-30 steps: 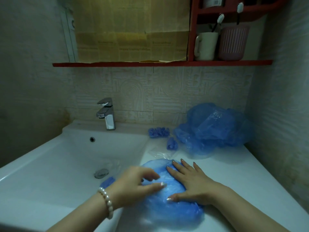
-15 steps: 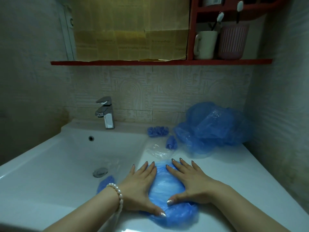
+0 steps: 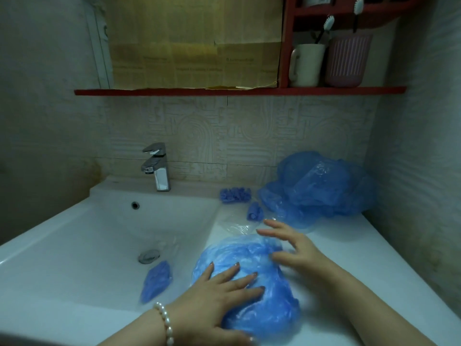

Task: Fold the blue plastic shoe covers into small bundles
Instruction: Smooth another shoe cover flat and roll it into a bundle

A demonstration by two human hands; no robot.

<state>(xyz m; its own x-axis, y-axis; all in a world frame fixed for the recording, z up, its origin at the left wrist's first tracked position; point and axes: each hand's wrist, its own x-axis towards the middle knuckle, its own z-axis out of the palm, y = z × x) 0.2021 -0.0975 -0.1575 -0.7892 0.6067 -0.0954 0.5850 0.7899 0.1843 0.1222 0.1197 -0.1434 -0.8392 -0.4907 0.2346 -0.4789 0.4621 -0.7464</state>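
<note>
A blue plastic shoe cover (image 3: 254,293) lies spread on the white counter in front of me. My left hand (image 3: 219,298) presses flat on its left part with straight fingers. My right hand (image 3: 294,250) hovers over its far right edge with fingers spread and straight; its thumb touches the plastic. A heap of loose blue shoe covers (image 3: 319,188) lies at the back right. Two small folded bundles (image 3: 235,195) (image 3: 255,212) sit near the back of the counter. Another blue shoe cover (image 3: 156,280) lies inside the sink.
The white sink basin (image 3: 104,236) with its drain (image 3: 148,255) lies to the left, the chrome tap (image 3: 157,166) behind it. A clear plastic wrapper (image 3: 234,224) lies on the counter. A red shelf (image 3: 239,91) above holds a white mug (image 3: 306,64) and a pink cup (image 3: 347,61).
My right hand lifted off the shoe cover and moved back and right, its fingers spreading. My left hand slid right onto the cover, which now lies wider and puffier.
</note>
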